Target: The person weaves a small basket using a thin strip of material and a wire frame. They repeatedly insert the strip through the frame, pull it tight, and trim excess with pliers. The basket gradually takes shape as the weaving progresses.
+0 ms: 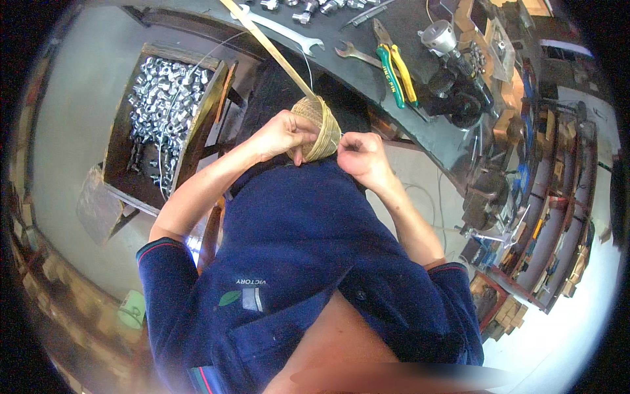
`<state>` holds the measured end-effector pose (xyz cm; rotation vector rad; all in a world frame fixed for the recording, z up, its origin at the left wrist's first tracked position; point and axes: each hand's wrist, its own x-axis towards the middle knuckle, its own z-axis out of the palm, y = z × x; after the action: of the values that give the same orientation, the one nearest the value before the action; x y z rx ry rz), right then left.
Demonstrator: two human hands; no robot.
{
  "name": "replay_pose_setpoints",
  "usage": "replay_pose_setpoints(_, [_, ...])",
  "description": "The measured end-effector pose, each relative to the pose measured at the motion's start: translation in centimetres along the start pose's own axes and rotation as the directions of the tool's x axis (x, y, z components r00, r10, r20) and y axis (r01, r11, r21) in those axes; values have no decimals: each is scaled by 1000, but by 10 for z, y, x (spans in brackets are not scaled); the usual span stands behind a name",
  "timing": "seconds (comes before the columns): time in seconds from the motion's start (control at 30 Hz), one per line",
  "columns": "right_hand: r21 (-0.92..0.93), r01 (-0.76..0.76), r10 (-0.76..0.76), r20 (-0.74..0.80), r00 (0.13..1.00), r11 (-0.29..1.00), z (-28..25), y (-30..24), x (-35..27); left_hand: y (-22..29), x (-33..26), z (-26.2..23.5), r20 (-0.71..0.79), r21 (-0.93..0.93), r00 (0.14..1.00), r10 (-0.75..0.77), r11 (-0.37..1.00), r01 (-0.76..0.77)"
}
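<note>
A small straw-coloured woven piece (326, 139), rounded like a little basket, sits over my lap near the bench edge. My left hand (289, 136) is closed on its left side, with the fingers bent around the rim. A long flat pale strip (272, 49) runs from the top of the woven piece up across the bench. At its right side, my right hand (363, 156) is pinched close against it; a thin pale strand (340, 135) shows by those fingertips. How far the strand runs inside the fingers is hidden.
A wooden box (190, 141) of shiny metal fittings stands at left. On the dark bench (354, 72) lie an open-ended wrench (285, 31), a smaller wrench (357, 55), green-yellow pliers (396, 69) and more fittings. A vise-like metal tool (453, 56) is at right, shelves (551, 217) beyond.
</note>
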<state>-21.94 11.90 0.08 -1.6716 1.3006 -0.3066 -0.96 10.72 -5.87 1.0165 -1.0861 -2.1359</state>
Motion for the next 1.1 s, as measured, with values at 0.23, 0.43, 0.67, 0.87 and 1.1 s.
replay_pose_setpoints(0.23, [-374, 175, -243, -143, 959, 911, 8, -15, 6, -8, 3, 4, -23, 390, 976, 217, 901, -191])
replay_pose_setpoints(0.43, [-427, 332, -430, -156, 889, 841, 14, -5, 16, -14, 6, 8, -49, 529, 919, 390, 791, -308])
replay_pose_setpoints(0.67, [-347, 228, -250, -19, 968, 910, 18, 11, 18, -29, 8, 2, 1, -68, 999, 49, 997, -49])
replay_pose_setpoints(0.87, [-208, 178, -175, 35, 984, 962, 18, 17, 11, -31, 11, 3, 38, 3, 991, 130, 991, -130])
replay_pose_setpoints(1.1, [-296, 296, -247, 193, 950, 908, 11, 18, 18, -32, 13, 3, 59, 35, 985, 163, 986, -165])
